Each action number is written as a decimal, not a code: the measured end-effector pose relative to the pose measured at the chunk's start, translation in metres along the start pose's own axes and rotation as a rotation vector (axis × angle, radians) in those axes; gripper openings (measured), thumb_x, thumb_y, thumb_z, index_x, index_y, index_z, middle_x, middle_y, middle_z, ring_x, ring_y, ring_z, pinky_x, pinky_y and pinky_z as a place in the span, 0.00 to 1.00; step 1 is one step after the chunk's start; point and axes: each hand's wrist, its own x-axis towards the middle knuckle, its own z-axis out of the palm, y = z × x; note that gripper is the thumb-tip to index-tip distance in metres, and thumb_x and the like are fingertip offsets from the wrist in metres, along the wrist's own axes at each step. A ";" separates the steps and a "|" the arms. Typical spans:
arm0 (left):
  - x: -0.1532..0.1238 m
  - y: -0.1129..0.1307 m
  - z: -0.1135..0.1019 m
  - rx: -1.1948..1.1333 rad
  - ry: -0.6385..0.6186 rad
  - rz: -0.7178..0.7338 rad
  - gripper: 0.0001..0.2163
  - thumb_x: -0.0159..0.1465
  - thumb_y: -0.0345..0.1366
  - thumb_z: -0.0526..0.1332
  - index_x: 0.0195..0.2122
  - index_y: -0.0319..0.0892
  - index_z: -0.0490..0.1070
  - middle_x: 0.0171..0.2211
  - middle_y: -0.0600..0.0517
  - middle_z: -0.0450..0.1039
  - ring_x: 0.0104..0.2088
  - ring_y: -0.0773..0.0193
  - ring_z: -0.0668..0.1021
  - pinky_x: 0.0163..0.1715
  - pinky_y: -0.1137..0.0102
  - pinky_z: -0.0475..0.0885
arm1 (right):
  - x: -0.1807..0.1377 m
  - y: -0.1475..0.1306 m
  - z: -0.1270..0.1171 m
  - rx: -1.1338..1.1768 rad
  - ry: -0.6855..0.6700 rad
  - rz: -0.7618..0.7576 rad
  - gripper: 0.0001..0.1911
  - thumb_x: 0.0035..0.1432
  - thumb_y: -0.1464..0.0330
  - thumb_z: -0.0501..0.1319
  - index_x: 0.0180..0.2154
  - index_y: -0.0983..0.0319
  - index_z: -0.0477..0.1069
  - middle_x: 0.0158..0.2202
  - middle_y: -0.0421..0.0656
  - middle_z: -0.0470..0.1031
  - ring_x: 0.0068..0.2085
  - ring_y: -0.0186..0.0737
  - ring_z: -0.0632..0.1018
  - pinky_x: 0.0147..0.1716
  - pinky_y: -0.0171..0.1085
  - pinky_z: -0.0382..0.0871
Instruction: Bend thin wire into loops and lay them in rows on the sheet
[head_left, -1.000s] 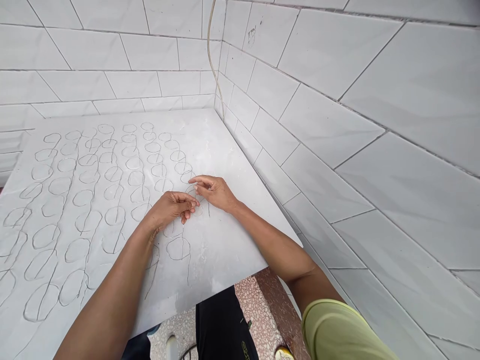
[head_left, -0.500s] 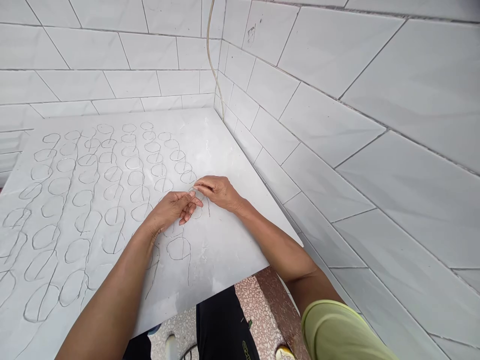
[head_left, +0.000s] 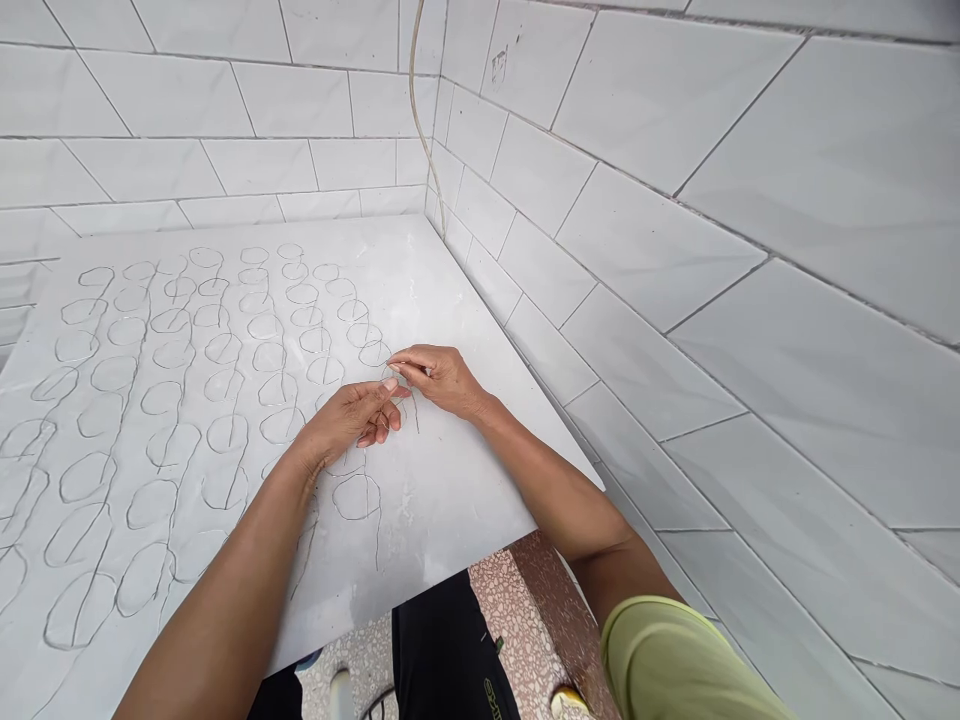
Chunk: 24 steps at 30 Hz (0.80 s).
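Note:
Both hands work on a thin dark wire (head_left: 416,410) above the right part of a white tabletop (head_left: 465,470). My left hand (head_left: 356,415) pinches it between thumb and index finger, with the other fingers curled loosely. Close beside it, my right hand (head_left: 442,380) holds the wire in a fingertip pinch, and a loose end hangs beneath that hand. Just beyond the fingertips lies a round wire loop (head_left: 373,354). Nearer to me, another wire loop (head_left: 356,497) with a long tail rests on the surface. The fingers partly hide the piece being held.
Rows of similar wire loops (head_left: 227,433) cover the left and middle of the tabletop. White tiled walls (head_left: 660,240) rise behind and to the right. A pale cable (head_left: 417,100) hangs in the corner. Speckled floor (head_left: 510,600) shows below the front edge.
My right hand has shifted slightly up and away from my left hand's fingertips. The left hand stays nearly in place, still pinching.

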 end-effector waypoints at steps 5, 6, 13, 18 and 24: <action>-0.002 0.001 -0.007 0.035 -0.038 0.039 0.16 0.62 0.47 0.69 0.46 0.43 0.79 0.31 0.48 0.75 0.26 0.65 0.73 0.19 0.73 0.61 | 0.002 0.000 -0.006 0.045 0.011 0.025 0.14 0.68 0.61 0.57 0.44 0.56 0.80 0.38 0.42 0.79 0.33 0.37 0.74 0.36 0.38 0.70; -0.002 0.000 -0.007 0.037 -0.022 0.048 0.15 0.62 0.47 0.69 0.43 0.43 0.80 0.31 0.47 0.75 0.26 0.65 0.74 0.19 0.72 0.62 | 0.002 0.000 -0.007 0.053 0.011 0.036 0.14 0.68 0.60 0.57 0.44 0.56 0.80 0.37 0.41 0.79 0.32 0.36 0.74 0.36 0.38 0.70; 0.002 -0.004 -0.004 0.017 0.126 0.084 0.13 0.62 0.46 0.68 0.38 0.41 0.81 0.28 0.48 0.75 0.23 0.67 0.72 0.18 0.72 0.61 | 0.003 -0.001 -0.009 0.096 -0.008 0.028 0.14 0.67 0.60 0.58 0.42 0.57 0.81 0.36 0.41 0.78 0.33 0.36 0.74 0.36 0.37 0.70; 0.004 -0.005 0.000 -0.033 0.198 0.097 0.14 0.61 0.46 0.70 0.38 0.40 0.82 0.28 0.47 0.75 0.22 0.68 0.71 0.16 0.73 0.57 | 0.003 0.003 -0.009 0.088 -0.003 0.049 0.14 0.66 0.59 0.58 0.40 0.57 0.80 0.33 0.40 0.76 0.31 0.35 0.73 0.33 0.36 0.67; 0.006 -0.007 0.006 -0.066 0.302 0.104 0.14 0.59 0.45 0.71 0.38 0.38 0.82 0.37 0.42 0.79 0.23 0.69 0.72 0.17 0.73 0.56 | 0.007 0.006 -0.012 0.125 0.019 0.180 0.17 0.66 0.55 0.60 0.48 0.58 0.77 0.27 0.37 0.72 0.31 0.35 0.75 0.34 0.35 0.69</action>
